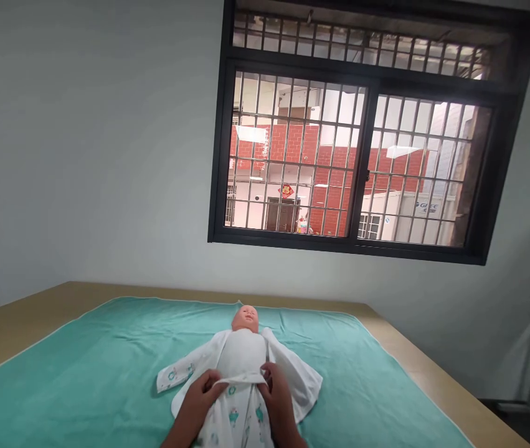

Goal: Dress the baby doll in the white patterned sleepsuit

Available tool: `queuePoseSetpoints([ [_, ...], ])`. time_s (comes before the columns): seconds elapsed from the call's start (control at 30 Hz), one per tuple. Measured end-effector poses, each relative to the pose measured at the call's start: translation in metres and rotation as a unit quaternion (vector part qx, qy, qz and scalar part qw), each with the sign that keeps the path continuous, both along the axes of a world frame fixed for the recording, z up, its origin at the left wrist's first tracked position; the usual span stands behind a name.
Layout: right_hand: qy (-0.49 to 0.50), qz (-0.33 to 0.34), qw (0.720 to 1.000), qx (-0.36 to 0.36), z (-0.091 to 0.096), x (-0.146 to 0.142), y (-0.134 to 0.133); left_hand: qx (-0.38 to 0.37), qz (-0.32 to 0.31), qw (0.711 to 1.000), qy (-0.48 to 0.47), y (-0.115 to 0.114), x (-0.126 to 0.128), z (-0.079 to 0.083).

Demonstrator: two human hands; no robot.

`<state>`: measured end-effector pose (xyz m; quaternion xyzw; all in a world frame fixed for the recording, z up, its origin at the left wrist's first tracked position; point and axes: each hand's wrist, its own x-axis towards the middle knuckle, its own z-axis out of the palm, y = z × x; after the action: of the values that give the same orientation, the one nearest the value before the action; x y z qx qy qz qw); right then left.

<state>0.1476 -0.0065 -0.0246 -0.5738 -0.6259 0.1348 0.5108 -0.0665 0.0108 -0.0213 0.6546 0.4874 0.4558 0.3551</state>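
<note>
Printed white pants (231, 418) lie between the left hand (202, 396) and right hand (278, 396), which stand apart, each gripping the waistband (243, 378), with a doll (246, 320) just beyond them, a white shirt (296, 378) spread beside both, and green cloth (106, 373) underneath.

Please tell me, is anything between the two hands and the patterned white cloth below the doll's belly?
Nothing visible is in the way: the left hand and right hand both pinch the patterned white cloth by its top edge.

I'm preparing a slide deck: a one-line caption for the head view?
Left hand and right hand hold printed white pants on a baby doll lying faceup on green cloth.
</note>
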Motion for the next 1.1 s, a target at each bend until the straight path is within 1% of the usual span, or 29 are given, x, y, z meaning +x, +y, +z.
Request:
queuePoseSetpoints([
  [0.07,0.088,-0.007,0.996,0.008,-0.02,0.0,0.009,-0.055,-0.058,0.996,-0.033,0.003,-0.006,-0.002],
  [0.1,0.117,-0.001,0.993,0.011,-0.028,0.0,0.014,-0.077,-0.078,0.993,-0.044,0.004,-0.009,-0.002],
  [0.17,0.146,0.036,0.989,0.008,-0.036,0.001,0.021,-0.103,-0.099,0.988,-0.054,0.005,-0.013,0.001],
  [0.27,0.144,0.12,0.982,-0.038,-0.033,0.008,0.022,-0.108,-0.118,0.986,-0.051,0.003,-0.017,0.007],
  [0.37,0.131,0.204,0.966,-0.088,-0.024,0.019,0.015,-0.116,-0.133,0.981,-0.082,0.001,-0.018,0.005],
  [0.43,0.127,0.238,0.958,-0.101,-0.018,0.024,0.008,-0.149,-0.119,0.97,-0.151,0.0,-0.017,-0.001],
  [0.53,0.131,0.241,0.957,-0.097,-0.014,0.024,0.003,-0.201,-0.076,0.936,-0.278,0.0,-0.012,-0.01],
  [0.57,0.136,0.235,0.958,-0.093,-0.014,0.022,0.003,-0.205,-0.059,0.929,-0.303,0.0,-0.01,-0.011],
  [0.63,0.148,0.22,0.961,-0.084,-0.013,0.019,0.004,-0.192,-0.029,0.928,-0.317,0.001,-0.008,-0.012],
  [0.73,0.152,0.211,0.962,-0.078,-0.01,0.016,0.005,-0.172,0.013,0.944,-0.28,0.003,-0.01,-0.011],
  [0.8,0.141,0.208,0.965,-0.075,-0.006,0.015,0.004,-0.148,0.036,0.965,-0.215,0.003,-0.011,-0.009],
  [0.87,0.135,0.202,0.967,-0.075,-0.002,0.015,0.002,-0.104,0.06,0.982,-0.143,0.0,-0.011,-0.008],
  [0.93,0.138,0.186,0.97,-0.073,0.001,0.015,0.001,-0.065,0.076,0.989,-0.105,-0.003,-0.007,-0.005],
  [1.0,0.135,0.159,0.976,-0.067,0.0,0.013,0.002,-0.047,0.075,0.991,-0.098,-0.007,-0.002,-0.001],
  [1.1,0.093,0.1,0.99,-0.044,-0.001,0.009,0.007,-0.026,0.067,0.996,-0.056,-0.009,0.004,0.005],
])
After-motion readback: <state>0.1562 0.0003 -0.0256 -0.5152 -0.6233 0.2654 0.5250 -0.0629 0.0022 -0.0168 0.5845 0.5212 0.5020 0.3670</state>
